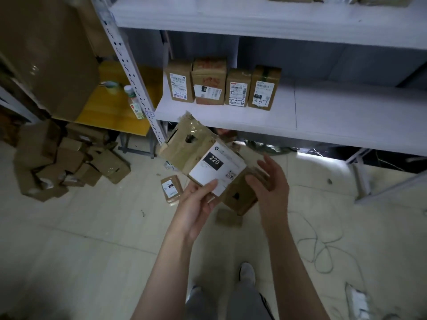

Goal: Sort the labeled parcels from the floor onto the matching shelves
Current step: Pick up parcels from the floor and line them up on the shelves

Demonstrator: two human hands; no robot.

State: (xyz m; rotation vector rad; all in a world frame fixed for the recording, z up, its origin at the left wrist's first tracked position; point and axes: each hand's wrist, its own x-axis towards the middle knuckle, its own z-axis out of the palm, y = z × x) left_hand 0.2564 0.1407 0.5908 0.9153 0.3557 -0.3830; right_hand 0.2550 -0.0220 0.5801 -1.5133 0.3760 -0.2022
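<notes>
While tilted, parcel (208, 162) in left hand (198, 200), right hand (269, 181) just beside.

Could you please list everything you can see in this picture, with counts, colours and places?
Shelving: one, pale grey, ahead.
Held parcel: one, brown with a white label reading 220, before the middle shelf.
Shelved parcels: four, brown, upright in a row on the middle shelf.
Piled parcels: many, brown, floor at left.
Loose parcel: one, brown, floor below the held parcel.
Table: one, yellow, left of the shelving.
Bottle: one, white-capped, table's right edge.
Cable: one, grey, floor at right.
Left hand: one, gripping the held parcel.
Right hand: one, open, beside the held parcel.
</notes>
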